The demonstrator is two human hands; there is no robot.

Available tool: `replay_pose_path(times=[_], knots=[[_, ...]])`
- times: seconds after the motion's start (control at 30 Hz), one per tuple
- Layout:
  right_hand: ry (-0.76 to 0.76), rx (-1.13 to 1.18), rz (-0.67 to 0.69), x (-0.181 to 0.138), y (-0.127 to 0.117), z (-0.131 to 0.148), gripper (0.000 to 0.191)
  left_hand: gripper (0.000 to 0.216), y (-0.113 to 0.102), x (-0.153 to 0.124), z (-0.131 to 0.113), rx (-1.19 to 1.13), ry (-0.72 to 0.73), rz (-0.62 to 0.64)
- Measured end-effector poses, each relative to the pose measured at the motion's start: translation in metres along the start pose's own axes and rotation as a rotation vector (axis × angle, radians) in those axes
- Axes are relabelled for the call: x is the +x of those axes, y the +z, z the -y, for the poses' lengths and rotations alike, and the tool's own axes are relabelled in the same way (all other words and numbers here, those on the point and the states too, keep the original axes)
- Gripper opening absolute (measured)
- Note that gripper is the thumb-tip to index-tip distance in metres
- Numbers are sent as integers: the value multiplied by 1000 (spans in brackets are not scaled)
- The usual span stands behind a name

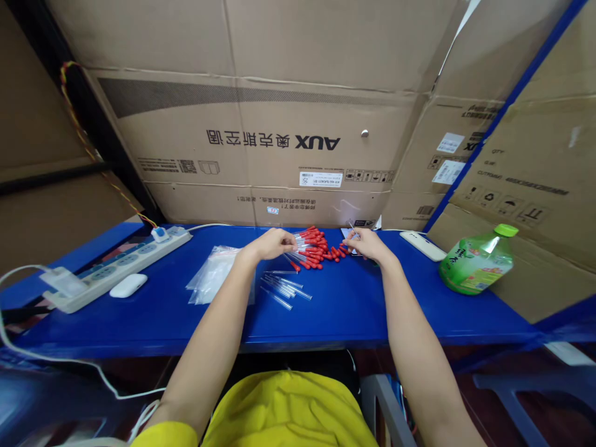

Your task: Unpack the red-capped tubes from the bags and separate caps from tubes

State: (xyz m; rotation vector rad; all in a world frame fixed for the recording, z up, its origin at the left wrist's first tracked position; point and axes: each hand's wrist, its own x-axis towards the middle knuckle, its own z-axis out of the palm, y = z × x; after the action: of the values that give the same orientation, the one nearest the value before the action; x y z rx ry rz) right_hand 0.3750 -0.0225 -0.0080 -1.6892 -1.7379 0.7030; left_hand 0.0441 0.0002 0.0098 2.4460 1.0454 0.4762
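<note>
A heap of clear tubes with red caps [315, 247] lies at the back middle of the blue shelf [354, 310]. My left hand [272, 243] is curled at the heap's left edge, fingers closed round one or more capped tubes. My right hand [367, 243] rests at the heap's right side and pinches a thin clear tube that points up and left. Several uncapped clear tubes [284, 287] lie in a loose row in front of the left hand. Loose red caps [338, 252] are scattered between the hands.
Clear plastic bags [212, 276] lie left of the tubes. A white power strip [116, 268] and a white oval case [128, 285] sit at the far left. A green bottle [477, 261] lies on its side at right, a white remote [423, 245] behind it. Cardboard boxes [261, 124] wall the back.
</note>
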Motion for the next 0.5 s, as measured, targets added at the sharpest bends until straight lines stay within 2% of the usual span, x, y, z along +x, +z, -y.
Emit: replay_pose_path(times=[0.1,0.2,0.37,0.5], knots=[[31,-21,29,1,2,0,15,18,-5,-6,12,-33,-109,103],[70,-40,46,1,2,0,25,21,-4,-9,17,-66,-193,173],[112,-145,1,2,0,-2,35,21,3,-6,17,-92,-205,212],[173,-236,-48,2,3,1,33,20,8,-2,18,-64,-202,204]])
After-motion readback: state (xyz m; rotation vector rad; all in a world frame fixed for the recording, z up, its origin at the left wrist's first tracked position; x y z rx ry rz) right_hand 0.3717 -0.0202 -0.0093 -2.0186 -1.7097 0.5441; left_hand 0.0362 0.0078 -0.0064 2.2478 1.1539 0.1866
